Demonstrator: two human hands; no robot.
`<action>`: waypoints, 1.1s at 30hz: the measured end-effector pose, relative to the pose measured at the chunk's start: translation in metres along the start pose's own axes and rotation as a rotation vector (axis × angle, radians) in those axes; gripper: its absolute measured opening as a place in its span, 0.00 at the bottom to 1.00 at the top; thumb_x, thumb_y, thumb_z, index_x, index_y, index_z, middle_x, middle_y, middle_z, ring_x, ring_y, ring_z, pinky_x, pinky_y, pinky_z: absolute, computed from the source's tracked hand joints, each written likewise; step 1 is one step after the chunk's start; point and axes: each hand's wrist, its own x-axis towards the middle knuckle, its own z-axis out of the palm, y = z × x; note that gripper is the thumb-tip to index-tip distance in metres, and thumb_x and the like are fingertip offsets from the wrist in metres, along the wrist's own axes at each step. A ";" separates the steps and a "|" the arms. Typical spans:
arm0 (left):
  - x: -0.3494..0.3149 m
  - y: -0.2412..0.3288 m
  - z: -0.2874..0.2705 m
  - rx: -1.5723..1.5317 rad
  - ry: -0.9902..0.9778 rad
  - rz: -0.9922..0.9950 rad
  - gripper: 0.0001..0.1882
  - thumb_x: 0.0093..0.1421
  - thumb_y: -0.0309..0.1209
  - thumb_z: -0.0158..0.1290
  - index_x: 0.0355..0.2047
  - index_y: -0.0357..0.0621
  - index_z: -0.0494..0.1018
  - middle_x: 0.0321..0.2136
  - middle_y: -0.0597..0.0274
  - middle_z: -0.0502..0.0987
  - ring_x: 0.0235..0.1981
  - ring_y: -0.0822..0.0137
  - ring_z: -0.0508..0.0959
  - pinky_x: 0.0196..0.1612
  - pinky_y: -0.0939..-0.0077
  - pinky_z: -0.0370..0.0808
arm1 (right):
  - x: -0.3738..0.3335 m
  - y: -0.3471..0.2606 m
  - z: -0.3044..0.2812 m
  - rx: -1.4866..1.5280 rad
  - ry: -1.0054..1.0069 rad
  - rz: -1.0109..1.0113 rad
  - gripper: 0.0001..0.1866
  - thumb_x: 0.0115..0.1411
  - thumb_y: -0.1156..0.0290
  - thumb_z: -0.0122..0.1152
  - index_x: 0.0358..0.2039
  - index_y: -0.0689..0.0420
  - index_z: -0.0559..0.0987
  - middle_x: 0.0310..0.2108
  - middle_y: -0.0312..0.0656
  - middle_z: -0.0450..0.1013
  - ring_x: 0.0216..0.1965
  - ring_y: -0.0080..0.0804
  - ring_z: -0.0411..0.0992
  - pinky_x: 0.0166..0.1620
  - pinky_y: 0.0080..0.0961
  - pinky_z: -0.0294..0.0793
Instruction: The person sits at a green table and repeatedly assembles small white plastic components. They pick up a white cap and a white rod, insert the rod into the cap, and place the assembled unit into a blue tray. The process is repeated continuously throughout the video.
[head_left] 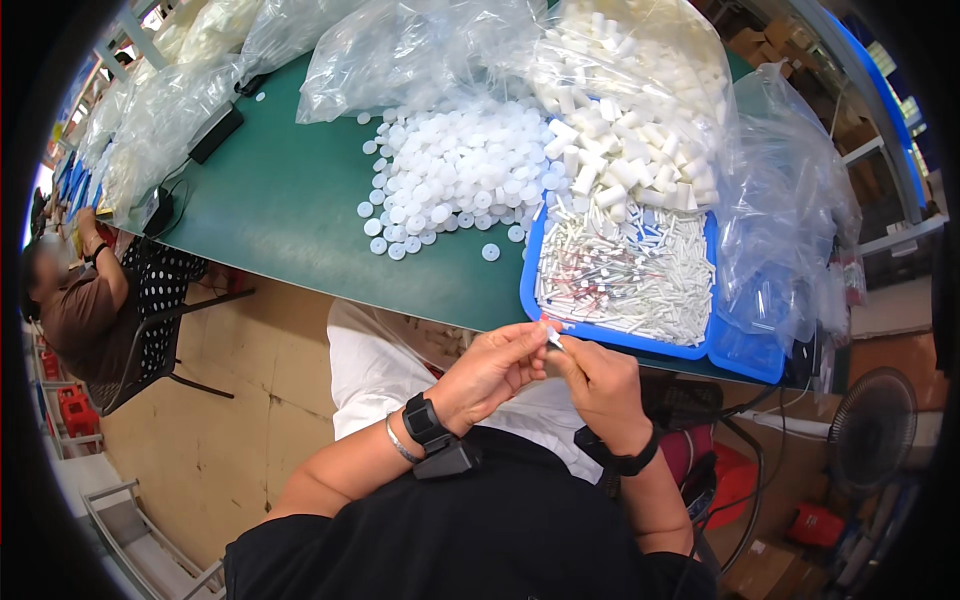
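Note:
Just over the table's near edge, my left hand (500,369) and my right hand (603,388) meet with fingertips pinched together. Between them is a small white piece (554,338), with a bit of red showing beside my left fingertips. Its exact kind is too small to make out. Right behind my hands stands a blue tray (529,275), filled with thin white sticks (660,290) and some reddish ones (590,280). White plastic discs (450,170) lie heaped left of the tray. Behind it, short white cylinders (620,150) spill from a clear plastic bag (650,50).
Clear bags (400,60) line the back of the green table (290,220). A black power adapter (216,134) with cables lies at left. Beside the tray is another blue tray (748,345) under plastic. A person (85,310) sits far left; a fan (873,428) stands right.

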 end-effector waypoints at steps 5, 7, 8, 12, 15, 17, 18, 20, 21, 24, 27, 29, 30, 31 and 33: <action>-0.002 0.011 -0.003 0.020 0.055 0.114 0.19 0.68 0.37 0.49 0.54 0.37 0.68 0.33 0.67 0.75 0.33 0.76 0.76 0.41 0.81 0.78 | 0.020 0.024 -0.044 -0.251 -0.014 -0.049 0.08 0.52 0.73 0.65 0.34 0.57 0.80 0.26 0.41 0.74 0.26 0.39 0.73 0.29 0.32 0.71; -0.003 0.009 0.001 0.016 0.036 0.071 0.19 0.68 0.37 0.48 0.54 0.37 0.67 0.36 0.62 0.76 0.36 0.73 0.78 0.43 0.79 0.79 | 0.027 0.035 -0.049 -0.398 -0.087 -0.142 0.06 0.50 0.75 0.63 0.31 0.57 0.79 0.27 0.41 0.72 0.28 0.38 0.72 0.31 0.32 0.71; -0.003 0.008 0.004 0.015 0.028 0.049 0.19 0.68 0.36 0.48 0.54 0.37 0.67 0.38 0.60 0.77 0.38 0.72 0.79 0.45 0.78 0.79 | 0.030 0.042 -0.049 -0.433 -0.135 -0.186 0.06 0.49 0.76 0.62 0.30 0.58 0.79 0.26 0.41 0.71 0.28 0.38 0.72 0.32 0.33 0.70; -0.005 0.010 0.011 0.040 0.088 0.069 0.21 0.68 0.34 0.48 0.56 0.35 0.64 0.43 0.53 0.77 0.45 0.65 0.79 0.49 0.75 0.79 | 0.039 0.050 -0.049 -0.459 -0.263 -0.264 0.06 0.46 0.76 0.58 0.28 0.59 0.77 0.25 0.42 0.69 0.28 0.41 0.70 0.32 0.34 0.70; -0.005 0.012 0.011 0.036 0.092 0.093 0.21 0.68 0.32 0.48 0.57 0.34 0.63 0.45 0.51 0.76 0.48 0.62 0.78 0.51 0.73 0.79 | 0.042 0.053 -0.052 -0.417 -0.266 -0.265 0.05 0.48 0.78 0.59 0.28 0.60 0.76 0.25 0.43 0.70 0.28 0.42 0.71 0.32 0.35 0.71; -0.005 0.013 0.012 0.029 0.102 0.125 0.21 0.68 0.31 0.47 0.58 0.33 0.62 0.45 0.49 0.76 0.49 0.60 0.78 0.51 0.72 0.78 | 0.041 0.046 -0.052 -0.276 -0.166 -0.188 0.05 0.49 0.80 0.59 0.28 0.60 0.76 0.25 0.45 0.71 0.28 0.43 0.72 0.32 0.35 0.71; -0.006 0.015 0.013 0.016 0.108 0.143 0.21 0.68 0.30 0.47 0.58 0.33 0.62 0.45 0.49 0.75 0.49 0.59 0.78 0.51 0.72 0.78 | 0.039 0.041 -0.051 -0.205 -0.116 -0.150 0.04 0.49 0.80 0.59 0.28 0.61 0.75 0.25 0.45 0.71 0.28 0.44 0.73 0.32 0.35 0.72; -0.009 0.020 0.018 -0.012 0.116 0.172 0.21 0.68 0.29 0.47 0.58 0.32 0.62 0.46 0.47 0.75 0.50 0.58 0.78 0.52 0.72 0.78 | 0.026 0.037 -0.046 -0.062 -0.080 -0.086 0.06 0.50 0.81 0.62 0.30 0.60 0.76 0.23 0.44 0.73 0.22 0.40 0.73 0.27 0.31 0.72; -0.009 0.023 0.020 -0.019 0.122 0.185 0.20 0.68 0.29 0.46 0.58 0.32 0.62 0.45 0.46 0.75 0.50 0.57 0.77 0.52 0.71 0.78 | 0.024 0.034 -0.044 -0.023 -0.076 -0.086 0.07 0.49 0.81 0.62 0.30 0.60 0.76 0.23 0.43 0.73 0.21 0.38 0.73 0.26 0.30 0.71; -0.010 0.024 0.025 -0.002 0.100 0.195 0.20 0.68 0.29 0.47 0.57 0.32 0.63 0.46 0.46 0.75 0.50 0.58 0.77 0.52 0.70 0.78 | 0.018 0.025 -0.040 0.029 -0.062 -0.086 0.08 0.49 0.82 0.63 0.30 0.60 0.76 0.22 0.42 0.73 0.20 0.37 0.72 0.24 0.29 0.70; -0.008 0.023 0.026 0.011 0.106 0.182 0.20 0.68 0.29 0.47 0.57 0.33 0.63 0.46 0.46 0.75 0.50 0.58 0.78 0.52 0.70 0.78 | 0.017 0.023 -0.039 0.032 -0.051 -0.104 0.08 0.49 0.82 0.63 0.31 0.59 0.76 0.22 0.42 0.73 0.20 0.37 0.72 0.24 0.30 0.70; -0.007 0.022 0.026 0.010 0.107 0.179 0.19 0.68 0.29 0.46 0.57 0.33 0.64 0.46 0.47 0.75 0.50 0.59 0.78 0.52 0.71 0.78 | 0.017 0.022 -0.039 0.023 -0.047 -0.118 0.09 0.49 0.82 0.64 0.31 0.59 0.76 0.23 0.43 0.73 0.21 0.38 0.73 0.25 0.30 0.70; -0.007 0.022 0.026 0.009 0.108 0.179 0.19 0.68 0.29 0.46 0.56 0.33 0.64 0.46 0.47 0.75 0.50 0.59 0.78 0.52 0.71 0.78 | 0.018 0.021 -0.039 0.018 -0.044 -0.125 0.09 0.49 0.82 0.64 0.31 0.59 0.76 0.23 0.43 0.74 0.21 0.39 0.73 0.25 0.31 0.70; -0.007 0.022 0.025 0.019 0.106 0.175 0.19 0.68 0.29 0.46 0.57 0.34 0.64 0.47 0.48 0.75 0.50 0.59 0.78 0.53 0.71 0.77 | 0.018 0.020 -0.039 0.015 -0.042 -0.133 0.09 0.49 0.82 0.64 0.32 0.59 0.76 0.23 0.43 0.74 0.21 0.39 0.73 0.25 0.31 0.70; -0.007 0.022 0.023 0.039 0.103 0.168 0.20 0.68 0.29 0.47 0.58 0.34 0.63 0.47 0.48 0.75 0.50 0.59 0.78 0.53 0.71 0.77 | 0.019 0.019 -0.038 0.009 -0.039 -0.143 0.08 0.50 0.81 0.64 0.32 0.60 0.76 0.24 0.45 0.74 0.22 0.41 0.73 0.26 0.32 0.71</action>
